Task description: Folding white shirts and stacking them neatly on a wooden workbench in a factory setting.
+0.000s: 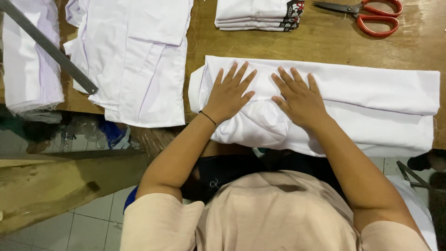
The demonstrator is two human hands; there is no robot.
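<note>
A folded white garment (371,107) lies lengthwise along the near edge of a wooden table (325,44). My left hand (228,93) presses flat on its left part, fingers spread, with a thin black band at the wrist. My right hand (299,97) rests flat just beside it on the same cloth, fingers apart. Neither hand grips anything; both palms lie on the fabric.
Red-handled scissors (371,16) lie at the far right. A small stack of folded white cloth (255,14) sits at the back. Another white garment (134,56) is spread at left, beside a white pile (28,60) crossed by a grey metal ruler (49,46).
</note>
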